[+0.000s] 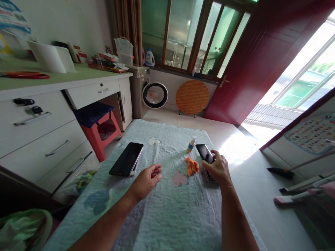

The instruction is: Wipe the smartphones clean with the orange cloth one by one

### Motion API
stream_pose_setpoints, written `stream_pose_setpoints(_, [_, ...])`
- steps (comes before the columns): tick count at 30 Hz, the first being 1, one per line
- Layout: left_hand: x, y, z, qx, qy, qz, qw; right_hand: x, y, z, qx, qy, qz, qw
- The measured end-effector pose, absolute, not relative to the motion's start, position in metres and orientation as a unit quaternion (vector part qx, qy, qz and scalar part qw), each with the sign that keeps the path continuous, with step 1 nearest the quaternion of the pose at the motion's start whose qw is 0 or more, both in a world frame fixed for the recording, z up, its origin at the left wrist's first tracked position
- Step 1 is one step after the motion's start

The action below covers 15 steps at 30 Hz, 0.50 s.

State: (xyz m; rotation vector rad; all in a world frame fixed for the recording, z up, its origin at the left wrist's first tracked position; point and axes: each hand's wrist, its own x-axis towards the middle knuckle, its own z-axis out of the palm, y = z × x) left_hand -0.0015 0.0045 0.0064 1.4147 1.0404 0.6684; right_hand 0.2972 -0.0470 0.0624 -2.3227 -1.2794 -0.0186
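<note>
My right hand (218,167) is closed on a dark-screened phone (205,152), thumb on one long edge and fingers on the other. Under it, partly hidden by the hand, lies another flat dark item (210,177). An orange cloth (192,166) lies crumpled just left of that hand, with a small white-capped spray bottle (191,144) standing behind it. My left hand (148,180) hovers over the quilted cover, fingers loosely curled and apart, holding nothing. Left of it, a larger black-screened device (127,159) rests on another flat item whose light edge shows below.
A pale blue quilted cover (162,216) spreads over the surface before me. To the left stand a white desk (54,134) and a red stool (107,134). Further back are a washing machine (138,89) with its door open and a round wooden tabletop (192,97). A broom (281,172) lies at right.
</note>
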Motion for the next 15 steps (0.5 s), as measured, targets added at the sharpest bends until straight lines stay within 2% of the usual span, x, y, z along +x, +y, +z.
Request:
stream_pose_setpoints(4, [-0.002,0.005,0.005,0.612,0.446,0.289,0.586,0.323,-0.048,0.048,-0.889,-0.408,-0.019,0.207])
stream_pose_setpoints(15, [-0.002,0.003,0.009,0.606,0.452,0.282,0.591,0.328,-0.048,0.037,-0.907,-0.4,0.005,0.128])
